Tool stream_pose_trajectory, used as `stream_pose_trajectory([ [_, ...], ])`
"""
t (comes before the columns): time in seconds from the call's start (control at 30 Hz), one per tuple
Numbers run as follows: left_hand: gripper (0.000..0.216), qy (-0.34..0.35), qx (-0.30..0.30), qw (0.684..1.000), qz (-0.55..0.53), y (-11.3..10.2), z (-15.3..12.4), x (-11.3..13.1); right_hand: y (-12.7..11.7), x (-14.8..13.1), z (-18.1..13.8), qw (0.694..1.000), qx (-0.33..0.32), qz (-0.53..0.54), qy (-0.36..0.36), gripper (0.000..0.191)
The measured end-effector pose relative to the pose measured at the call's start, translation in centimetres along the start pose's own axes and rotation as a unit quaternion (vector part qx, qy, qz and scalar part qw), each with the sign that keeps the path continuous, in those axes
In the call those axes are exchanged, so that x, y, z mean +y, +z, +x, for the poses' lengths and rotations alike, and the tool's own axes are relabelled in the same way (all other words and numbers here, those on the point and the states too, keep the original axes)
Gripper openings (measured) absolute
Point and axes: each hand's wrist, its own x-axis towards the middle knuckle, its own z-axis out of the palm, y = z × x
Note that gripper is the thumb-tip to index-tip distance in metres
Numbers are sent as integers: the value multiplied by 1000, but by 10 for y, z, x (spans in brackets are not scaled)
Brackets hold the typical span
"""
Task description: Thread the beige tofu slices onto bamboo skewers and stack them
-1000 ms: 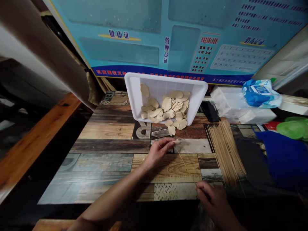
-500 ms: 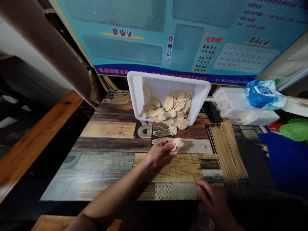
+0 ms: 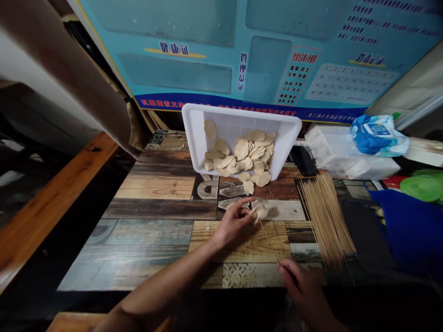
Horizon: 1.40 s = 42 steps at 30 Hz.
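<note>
My left hand (image 3: pixel 237 219) pinches a thin, pale beige slice (image 3: pixel 261 212) just above the table, in front of the white tub. The slice looks folded and its kind is unclear. A thin bamboo skewer (image 3: pixel 269 240) runs from the slice down to my right hand (image 3: pixel 298 277), whose fingers are closed round its lower end near the table's front edge. The skewer's tip is at the slice; how far it passes through is hidden. Many similar slices (image 3: pixel 242 150) lie in the tilted white tub (image 3: pixel 196 152), some spilling over its front lip onto the table.
A bundle of bamboo skewers (image 3: pixel 327 219) lies to the right on the wood-patterned table (image 3: pixel 148 240). Behind it are a black phone-like object (image 3: pixel 304 160), clear plastic packaging (image 3: pixel 342 152) and a blue wipes pack (image 3: pixel 377 134). Blue cloth (image 3: pixel 406 235) lies far right. A blue notice board (image 3: pixel 173 74) stands behind.
The fingers of my left hand have loosened and the slice is bent over more at the skewer's tip. My right hand has shifted slightly left with the skewer.
</note>
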Motion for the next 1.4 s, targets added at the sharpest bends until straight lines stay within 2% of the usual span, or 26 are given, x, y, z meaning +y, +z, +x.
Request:
stream_pose_trajectory([
  [0.07, 64, -38, -21, 998, -45, 7, -6, -10, 2, 0, 0, 1000, 2, -3, -5, 23],
  [0.13, 66, -67, -52, 995, -55, 10, -8, -16, 2, 1, 0, 1000, 8, -10, -7, 24],
  [0.2, 58, -59, -74, 995, 5, 6, -3, -14, 0, 0, 0, 1000, 13, -15, -5, 25],
  [0.27, 41, 11, -61, 989, 135, -4, 13, -2, -3, -1, 0, 1000, 18, -17, -3, 26],
  [0.3, 31, 66, -47, 970, 229, -11, 24, 6, -5, -1, 0, 1000, 21, -15, -2, 26],
  [0.37, 20, 191, 23, 890, 414, -25, 49, 21, -8, -3, -1, 1000, 21, -10, -3, 26],
  [0.43, 22, 257, 61, 795, 545, -35, 73, 30, -9, -5, -2, 1000, 16, -8, -4, 26],
  [0.47, 23, 269, 57, 763, 585, -38, 84, 31, -9, -5, -2, 1000, 14, -9, -4, 27],
  [0.53, 22, 280, 36, 726, 627, -41, 99, 30, -9, -5, -3, 1000, 11, -13, -4, 27],
  [0.67, 12, 301, 21, 704, 643, -42, 107, 25, -10, -3, -5, 1000, 19, -16, 0, 27],
  [0.77, 8, 295, 18, 731, 616, -42, 98, 27, -11, -3, -4, 1000, 20, -16, 6, 27],
  [0.8, 7, 285, 22, 752, 594, -41, 93, 28, -11, -3, -3, 1000, 20, -15, 6, 27],
  [0.87, 12, 238, 37, 834, 496, -39, 80, 28, -11, -4, -2, 1000, 18, -12, 6, 26],
  [0.93, 20, 141, 41, 938, 314, -35, 66, 26, -9, -5, 0, 1000, 12, -9, 6, 25],
  [0.97, 23, 82, 36, 974, 208, -33, 59, 24, -8, -5, 1, 1000, 5, -10, 6, 25],
  [1.0, 25, 29, 31, 992, 116, -31, 52, 22, -8, -5, 1, 1000, -1, -12, 5, 26],
  [1.07, 26, -40, 31, 999, -8, -28, 42, 19, -5, -5, 2, 1000, -17, -16, -1, 26],
  [1.13, 27, -60, 36, 996, -58, -26, 36, 18, -3, -5, 2, 1000, -23, -16, -7, 25],
  [1.4, 27, -11, 18, 999, -47, -25, 32, 26, 0, -2, 7, 1000, -21, -22, -3, 25],
])
